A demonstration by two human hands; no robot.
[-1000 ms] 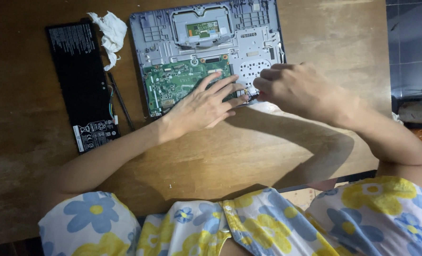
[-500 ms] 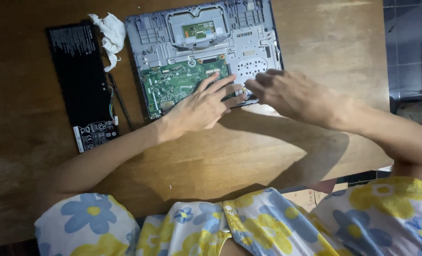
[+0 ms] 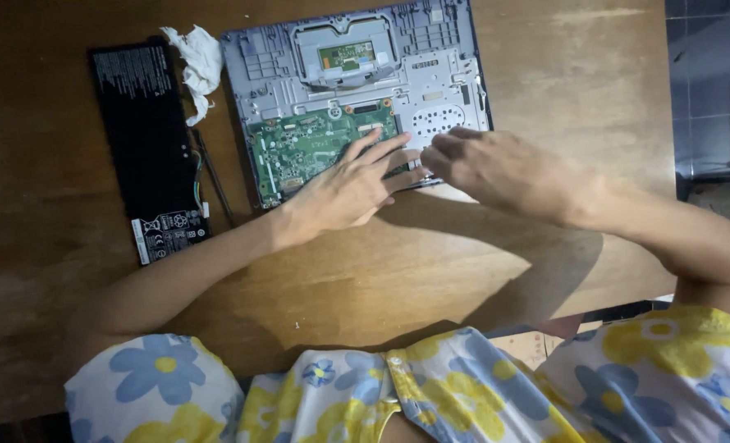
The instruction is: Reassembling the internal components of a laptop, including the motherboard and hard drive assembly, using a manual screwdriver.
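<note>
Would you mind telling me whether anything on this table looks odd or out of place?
A crumpled white tissue lies against the opened laptop chassis, and the black battery pack sits detached beside it.

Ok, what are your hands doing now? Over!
Left hand flat on green circuit board. Right hand fingertips at the opened laptop near edge; grip hidden. Black battery, crumpled tissue off left, nothing blocking.
</note>
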